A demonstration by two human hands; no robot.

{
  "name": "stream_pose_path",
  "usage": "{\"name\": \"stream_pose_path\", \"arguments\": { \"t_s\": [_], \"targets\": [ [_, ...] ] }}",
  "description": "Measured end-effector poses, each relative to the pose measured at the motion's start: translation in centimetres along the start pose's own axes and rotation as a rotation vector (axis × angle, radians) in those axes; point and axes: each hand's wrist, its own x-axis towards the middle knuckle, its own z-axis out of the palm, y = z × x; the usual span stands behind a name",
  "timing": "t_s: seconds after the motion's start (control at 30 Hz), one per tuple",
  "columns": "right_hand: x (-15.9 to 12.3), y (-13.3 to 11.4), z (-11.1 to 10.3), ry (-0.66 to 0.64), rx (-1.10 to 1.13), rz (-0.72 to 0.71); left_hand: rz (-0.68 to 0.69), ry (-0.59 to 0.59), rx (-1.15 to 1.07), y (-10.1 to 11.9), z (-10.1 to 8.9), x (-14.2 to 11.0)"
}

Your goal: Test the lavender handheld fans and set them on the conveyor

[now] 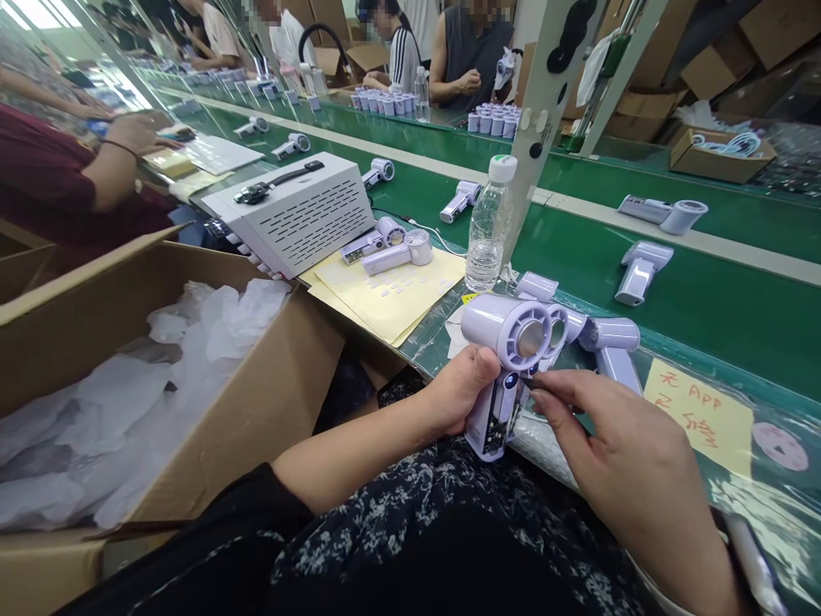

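My left hand [465, 389] is wrapped round the handle of a lavender handheld fan [497, 329], held upright above my lap. The handle's front is uncovered and shows a circuit board [495, 432] and a small lit display. On the fan's other side, my right hand [632, 453] pinches a thin dark piece [531, 382] between thumb and forefinger, its tip close to the display. What kind of piece it is I cannot tell. Just behind stand more lavender fan parts [616, 335], partly hidden by the held fan.
A clear bottle [486, 227] stands behind the fan. Yellow paper [391, 295] with two fans lies beside a white vented box [301, 210]. At left is a carton [275, 402] with white bags. Several fans lie on the green conveyor [564, 248]; people work across and at left.
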Motion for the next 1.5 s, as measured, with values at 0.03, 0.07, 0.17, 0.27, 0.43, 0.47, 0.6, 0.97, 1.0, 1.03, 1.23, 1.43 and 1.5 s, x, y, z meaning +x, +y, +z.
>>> {"name": "stream_pose_path", "arguments": {
  "t_s": [0.03, 0.07, 0.17, 0.27, 0.43, 0.47, 0.6, 0.97, 1.0, 1.03, 1.23, 1.43, 1.5],
  "targets": [
    [-0.1, 0.1, -0.2, -0.014, -0.017, -0.024, -0.008, 0.006, 0.019, 0.0, 0.0, -0.1],
    [-0.1, 0.1, -0.3, -0.021, -0.022, -0.038, -0.014, 0.006, 0.030, 0.0, 0.0, -0.2],
    [-0.1, -0.1, -0.5, -0.015, 0.027, -0.019, -0.032, -0.040, 0.022, -0.1, 0.1, -0.4],
    [0.1, -0.4, -0.6, -0.006, 0.132, 0.066, -0.063, -0.078, -0.001, -0.2, 0.2, -0.5],
    [0.3, -0.4, -0.7, -0.054, 0.259, 0.164, -0.149, -0.135, -0.042, -0.2, -0.1, -0.7],
    [0.3, -0.4, -0.7, -0.059, 0.278, 0.179, -0.162, -0.144, -0.047, -0.3, -0.2, -0.7],
    [0.0, -0.8, -0.9, -0.077, 0.290, 0.234, -0.174, -0.102, -0.041, -0.5, -0.3, -0.7],
    [0.2, -1.5, -1.4, -0.075, 0.132, 0.194, -0.041, 0.014, 0.118, 0.0, 0.2, -1.4],
    [0.2, -1.3, -1.4, -0.086, 0.165, 0.209, -0.065, -0.002, 0.098, 0.0, 0.2, -1.4],
    [0.1, -1.2, -1.3, -0.099, 0.207, 0.231, -0.096, -0.024, 0.070, 0.0, 0.1, -1.3],
    [-0.3, -0.4, -0.2, -0.141, 0.478, 0.356, -0.218, -0.049, -0.023, -0.3, -0.5, -1.1],
    [-0.8, -0.7, -0.7, -0.134, 0.232, 0.276, -0.130, -0.028, 0.085, -0.6, -0.1, -1.4],
    [-0.9, -0.8, -1.0, -0.133, 0.181, 0.262, -0.051, 0.018, 0.152, -0.5, 0.2, -1.6]
  ]
}}
